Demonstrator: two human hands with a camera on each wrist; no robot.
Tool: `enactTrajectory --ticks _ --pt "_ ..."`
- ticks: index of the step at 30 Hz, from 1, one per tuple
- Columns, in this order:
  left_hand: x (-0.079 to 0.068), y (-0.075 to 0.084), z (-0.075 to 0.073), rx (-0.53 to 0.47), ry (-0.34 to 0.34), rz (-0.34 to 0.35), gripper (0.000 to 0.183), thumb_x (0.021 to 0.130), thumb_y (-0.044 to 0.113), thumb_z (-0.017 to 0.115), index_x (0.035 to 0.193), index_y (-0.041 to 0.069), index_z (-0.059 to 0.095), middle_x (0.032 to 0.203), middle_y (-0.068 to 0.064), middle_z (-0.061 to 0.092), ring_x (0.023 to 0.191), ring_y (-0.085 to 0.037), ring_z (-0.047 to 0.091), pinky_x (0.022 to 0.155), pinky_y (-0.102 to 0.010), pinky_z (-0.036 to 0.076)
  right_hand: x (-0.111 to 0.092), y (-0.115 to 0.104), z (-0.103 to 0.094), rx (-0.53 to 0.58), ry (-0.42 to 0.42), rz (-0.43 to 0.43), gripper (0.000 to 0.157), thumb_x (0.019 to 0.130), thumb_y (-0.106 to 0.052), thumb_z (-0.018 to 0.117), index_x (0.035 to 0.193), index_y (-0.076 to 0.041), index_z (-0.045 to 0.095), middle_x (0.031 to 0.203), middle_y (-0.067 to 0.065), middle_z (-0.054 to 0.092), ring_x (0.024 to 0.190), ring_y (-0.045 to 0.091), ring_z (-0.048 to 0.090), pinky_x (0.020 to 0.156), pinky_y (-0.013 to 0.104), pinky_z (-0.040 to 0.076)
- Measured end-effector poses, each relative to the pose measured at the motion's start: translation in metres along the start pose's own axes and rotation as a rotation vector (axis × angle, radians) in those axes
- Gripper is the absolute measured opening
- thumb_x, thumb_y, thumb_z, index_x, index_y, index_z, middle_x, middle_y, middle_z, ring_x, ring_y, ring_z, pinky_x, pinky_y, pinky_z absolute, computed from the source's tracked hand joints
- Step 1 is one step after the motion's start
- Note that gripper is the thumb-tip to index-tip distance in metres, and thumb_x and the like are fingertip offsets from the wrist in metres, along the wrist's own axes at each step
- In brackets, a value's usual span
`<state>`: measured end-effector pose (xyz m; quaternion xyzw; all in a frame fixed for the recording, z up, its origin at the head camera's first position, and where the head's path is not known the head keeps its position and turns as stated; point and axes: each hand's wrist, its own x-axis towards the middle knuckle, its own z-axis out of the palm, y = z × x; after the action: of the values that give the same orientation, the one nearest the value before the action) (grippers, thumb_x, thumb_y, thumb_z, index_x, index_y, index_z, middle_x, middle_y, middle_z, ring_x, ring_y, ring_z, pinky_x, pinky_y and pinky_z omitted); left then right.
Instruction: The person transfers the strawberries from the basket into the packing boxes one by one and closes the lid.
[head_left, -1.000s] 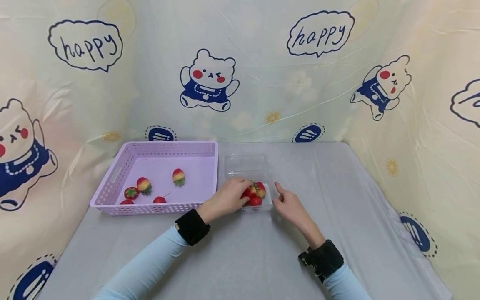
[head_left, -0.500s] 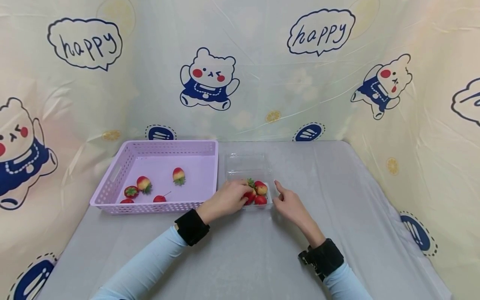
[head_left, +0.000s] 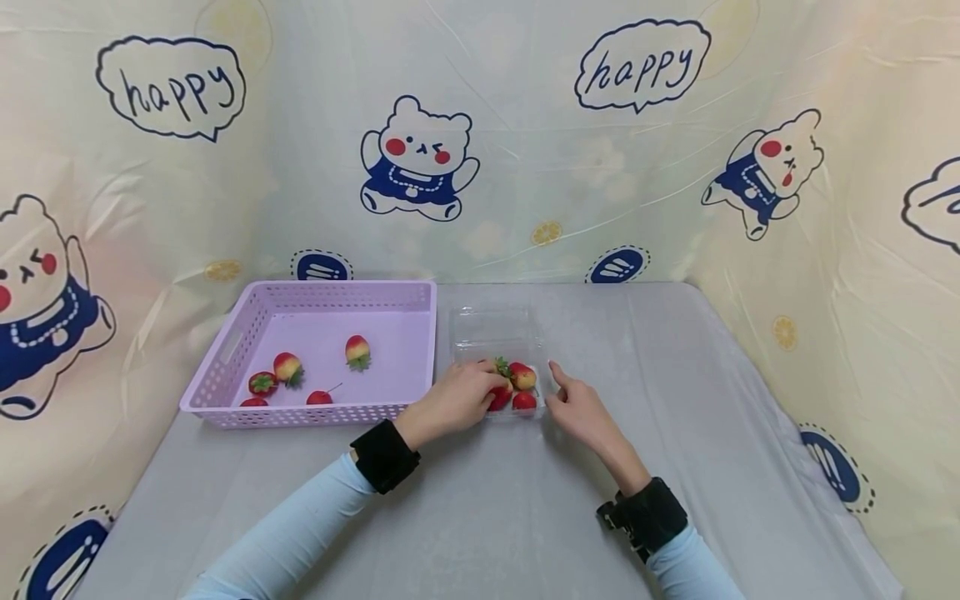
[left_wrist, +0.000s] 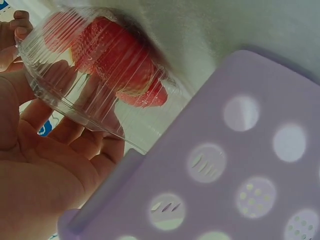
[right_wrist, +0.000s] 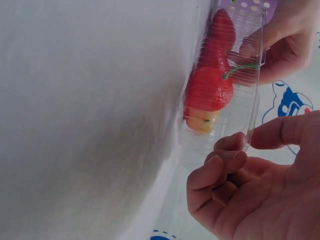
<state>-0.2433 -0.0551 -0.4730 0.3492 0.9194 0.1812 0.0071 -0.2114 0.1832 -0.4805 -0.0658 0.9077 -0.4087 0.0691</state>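
My left hand [head_left: 453, 396] reaches over the left side of the clear plastic box [left_wrist: 65, 107] and pinches a strawberry [head_left: 500, 395] inside. The strawberry's leaves show past the fingers, and its left part is hidden under them. Right of it lie a red-and-yellow strawberry [head_left: 522, 377] and a red cherry [head_left: 524, 401], whose green stem shows in the right wrist view. My right hand [right_wrist: 250, 185] holds the box's right rim between finger and thumb, its other fingers curled below. The box's lid [head_left: 491, 327] lies folded back behind it.
A purple basket [head_left: 322, 292] with perforated walls stands left of the box. Several fruits are in it, among them a strawberry [head_left: 357, 353] and a stemmed cherry [head_left: 319, 398]. A grey cloth [head_left: 510, 517] covers the table, with a printed curtain [head_left: 525, 167] behind.
Inside the box, the cherry and the red-and-yellow strawberry have shifted right, and the left hand's strawberry has shifted slightly with its fingers. The right hand has stayed at the rim.
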Motion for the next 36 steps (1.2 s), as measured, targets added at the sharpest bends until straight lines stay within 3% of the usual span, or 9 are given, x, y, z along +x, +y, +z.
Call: enactTrajectory --ticks 8,16,25,32,36 --pt "-0.002 0.001 0.0 0.014 0.007 -0.013 0.023 0.099 0.009 0.072 0.122 0.013 0.078 0.116 -0.004 0.071 0.106 -0.023 0.066 0.097 -0.046 0.055 -0.001 0.0 0.0 -0.002 0.005 0.006 0.062 0.1 -0.008 0.053 0.159 0.002 0.039 0.063 0.0 0.038 0.054 0.015 0.032 0.055 0.029 0.032" --pt "-0.004 0.002 -0.003 -0.014 0.037 -0.006 0.022 0.098 0.008 0.074 0.119 0.01 0.077 0.11 -0.002 0.071 0.1 -0.019 0.067 0.091 -0.039 0.057 -0.001 0.001 0.0 -0.003 -0.002 -0.017 0.062 0.1 -0.006 0.053 0.159 0.003 0.038 0.062 0.001 0.039 0.053 0.015 0.033 0.055 0.029 0.033" --pt "-0.009 0.002 -0.015 -0.064 0.077 -0.016 0.024 0.097 0.006 0.074 0.121 0.005 0.076 0.115 -0.008 0.072 0.101 -0.022 0.067 0.094 -0.04 0.056 -0.001 0.001 -0.001 -0.003 0.007 -0.015 0.061 0.101 -0.008 0.054 0.159 0.003 0.039 0.062 0.0 0.039 0.052 0.016 0.034 0.054 0.03 0.033" --pt "-0.014 -0.002 -0.028 -0.045 0.092 -0.064 0.029 0.096 0.009 0.076 0.125 0.006 0.074 0.123 -0.01 0.071 0.111 -0.026 0.068 0.098 -0.043 0.055 -0.001 -0.002 -0.001 -0.001 0.003 -0.021 0.062 0.101 -0.007 0.053 0.16 0.002 0.038 0.061 -0.001 0.038 0.052 0.014 0.032 0.054 0.03 0.032" --pt "-0.018 -0.007 -0.035 -0.045 0.109 -0.077 0.033 0.095 0.009 0.078 0.128 0.005 0.074 0.122 -0.011 0.072 0.109 -0.027 0.068 0.096 -0.044 0.056 0.0 -0.001 0.0 -0.002 0.002 -0.012 0.062 0.1 -0.007 0.053 0.16 0.002 0.038 0.061 -0.001 0.038 0.053 0.014 0.033 0.054 0.03 0.032"
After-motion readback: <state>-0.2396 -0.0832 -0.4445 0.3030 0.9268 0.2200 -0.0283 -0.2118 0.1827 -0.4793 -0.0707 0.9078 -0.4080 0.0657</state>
